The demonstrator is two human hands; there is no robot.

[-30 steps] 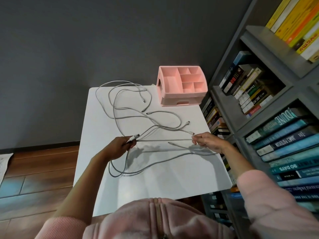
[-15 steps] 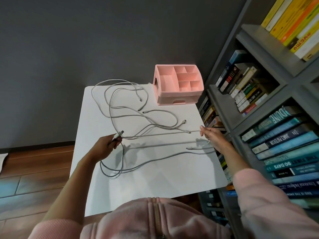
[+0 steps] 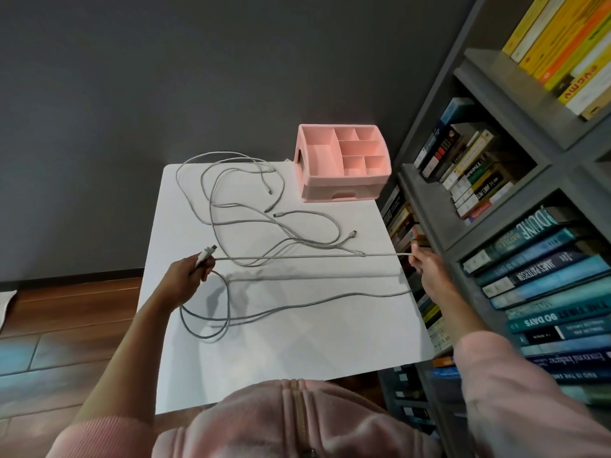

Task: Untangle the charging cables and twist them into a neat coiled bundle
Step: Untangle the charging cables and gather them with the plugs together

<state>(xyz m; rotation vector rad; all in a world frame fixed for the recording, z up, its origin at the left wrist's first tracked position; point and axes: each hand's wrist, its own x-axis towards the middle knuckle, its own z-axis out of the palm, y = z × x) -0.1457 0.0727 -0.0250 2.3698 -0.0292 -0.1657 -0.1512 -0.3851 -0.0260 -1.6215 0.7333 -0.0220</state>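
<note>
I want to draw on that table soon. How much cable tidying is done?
Barely started. One cable is stretched straight between the left hand, gripping a plug end, and the right hand, pinching it. The other cables lie in tangled loops on the white table, and nothing is coiled yet.

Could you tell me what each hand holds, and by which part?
One grey cable: left hand grips it behind its plug, right hand pinches it farther along.

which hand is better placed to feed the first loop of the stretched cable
Right, likely. The right hand pinches the stretched cable out along its length, so it can carry a loop back to the left hand, which grips the plug end as anchor.
</note>
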